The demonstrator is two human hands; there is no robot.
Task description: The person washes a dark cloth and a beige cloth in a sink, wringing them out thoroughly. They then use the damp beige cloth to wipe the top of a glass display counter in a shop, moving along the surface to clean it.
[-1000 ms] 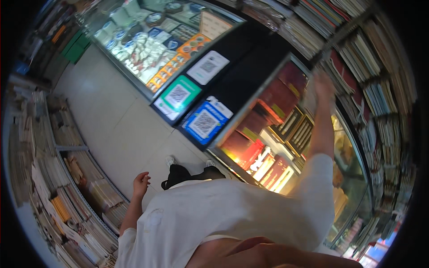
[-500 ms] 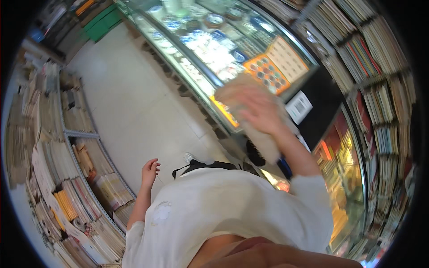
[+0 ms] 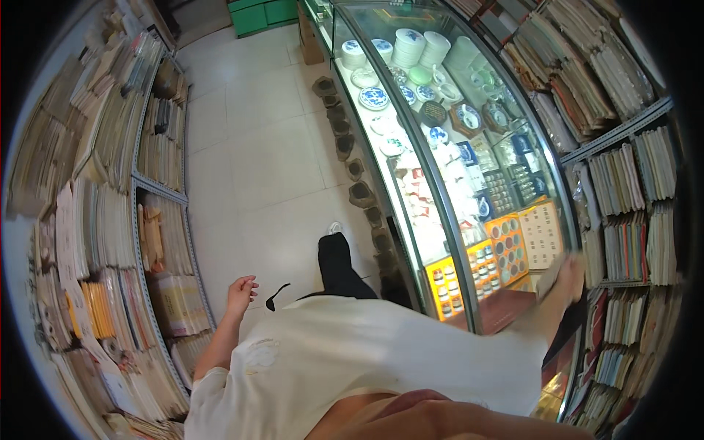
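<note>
My right hand (image 3: pixel 569 282) reaches out to the far right, over the near end of the glass display case (image 3: pixel 477 326). Motion smears its fingers, and a beige cloth (image 3: pixel 545 283) shows beside and under them. Down at my left side hangs my left hand (image 3: pixel 240 295), holding nothing, its fingers loosely bent and apart. A small black strap (image 3: pixel 274 298) sticks out near it, close to my waist. Inside the case lie an orange box with round pieces (image 3: pixel 507 246) and blue-and-white lidded porcelain boxes (image 3: pixel 374 98).
Metal shelving (image 3: pixel 160 188) packed with papers and folders lines the left. More full shelves (image 3: pixel 623 139) stand behind the case at right. Several dark pots (image 3: pixel 355 170) line the case's foot on the tiled floor (image 3: pixel 257 147). A green cabinet (image 3: pixel 264 16) stands far ahead.
My right hand has swept with the cloth from the case top out to the right. The view has turned, showing more of the case. My left hand still hangs at my side.
</note>
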